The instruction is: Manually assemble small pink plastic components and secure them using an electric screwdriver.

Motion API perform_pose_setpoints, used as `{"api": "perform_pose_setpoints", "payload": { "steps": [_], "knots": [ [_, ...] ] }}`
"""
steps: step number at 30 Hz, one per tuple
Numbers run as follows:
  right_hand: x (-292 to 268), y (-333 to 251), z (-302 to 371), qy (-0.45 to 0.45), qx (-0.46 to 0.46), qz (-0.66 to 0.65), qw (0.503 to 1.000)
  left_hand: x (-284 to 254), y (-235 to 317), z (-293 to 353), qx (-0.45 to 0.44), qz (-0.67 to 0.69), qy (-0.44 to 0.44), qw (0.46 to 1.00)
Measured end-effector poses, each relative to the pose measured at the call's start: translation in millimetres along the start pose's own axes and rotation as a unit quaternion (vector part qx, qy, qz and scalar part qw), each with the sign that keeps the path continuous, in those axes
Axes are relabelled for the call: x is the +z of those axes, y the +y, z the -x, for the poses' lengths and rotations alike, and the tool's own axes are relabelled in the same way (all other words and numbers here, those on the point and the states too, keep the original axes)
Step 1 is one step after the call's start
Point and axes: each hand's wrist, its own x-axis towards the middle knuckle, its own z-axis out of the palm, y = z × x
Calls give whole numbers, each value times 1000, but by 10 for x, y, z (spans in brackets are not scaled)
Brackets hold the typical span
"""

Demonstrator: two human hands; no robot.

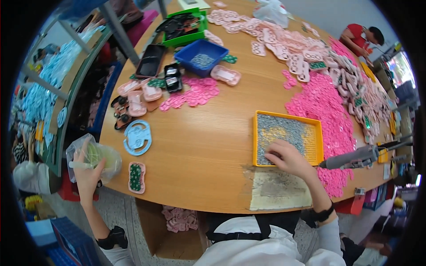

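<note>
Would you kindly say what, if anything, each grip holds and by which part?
The left grip holds a clear plastic bag by its near side; whether the right grip, at the yellow tray, holds anything is unclear.

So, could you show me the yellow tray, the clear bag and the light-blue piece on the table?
Yellow tray (255,139): head view, on its left wall.
Clear bag (112,158): head view, on its right side.
Light-blue piece (138,136): head view, on its middle.

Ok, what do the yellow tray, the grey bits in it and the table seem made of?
Tray: likely plastic, slightly glossy, with even colour and moulded-looking grid base. Bits: probably metal, given their dull silvery grey. Table: wood or wood-look laminate, smooth, with sheen and visible grain.
</note>
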Motion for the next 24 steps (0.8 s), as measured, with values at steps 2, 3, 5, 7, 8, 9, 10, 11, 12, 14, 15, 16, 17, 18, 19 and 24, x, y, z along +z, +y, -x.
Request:
{"api": "perform_pose_setpoints", "payload": {
  "steps": [2, 3, 5, 7, 8, 9, 10, 11, 12, 14, 15, 16, 17, 18, 19, 24],
  "knots": [
    [83, 14, -196, 30, -39, 5, 999, 59, -7, -51, 22, -10, 8, 1000],
    [114, 86, -279, 52, -64, 17, 996, 51, -76, -48, -21, 16, -25, 999],
    [58, 206, -377, 100, -49, 24, 994, 62, -98, -8, -6, -23, -17, 1000],
    [17, 345, -364, 171, -23, 5, 985, 46, -30, -35, -32, -12, -57, 998],
    [-5, 403, -274, 173, -15, 10, 985, 73, -104, -19, -26, -6, -62, 998],
    [-15, 461, -210, 190, 7, 7, 982, 15, -256, 75, -23, 9, -33, 999],
    [-38, 505, -133, 208, 33, 9, 978, 14, -203, 78, -17, 28, -6, 999],
    [-58, 499, -12, 210, 77, -2, 975, -58, -92, 143, 16, 33, -1, 999],
    [-39, 478, 60, 210, 71, -10, 975, -256, 97, 243, 14, 23, 2, 1000],
    [-16, 431, 249, 230, 86, -18, 969, -383, 313, 412, -5, -55, 137, 989],
    [-6, 385, 308, 232, 89, -18, 968, -378, 428, 487, -2, -54, 135, 989],
    [3, 321, 349, 188, 80, -21, 979, -355, 548, 540, -4, -72, 187, 980],
    [22, 260, 359, 143, 70, -25, 987, -328, 688, 581, -8, -90, 239, 967],
    [81, 162, 309, 126, 23, -16, 992, -272, 845, 612, -4, -91, 238, 967],
    [130, 60, 242, 112, -23, -6, 993, -168, 1033, 623, 40, -42, 181, 982],
    [157, 93, 189, 81, -38, -26, 996, 663, 2080, 437, 197, 169, -135, 956]
  ]
}}
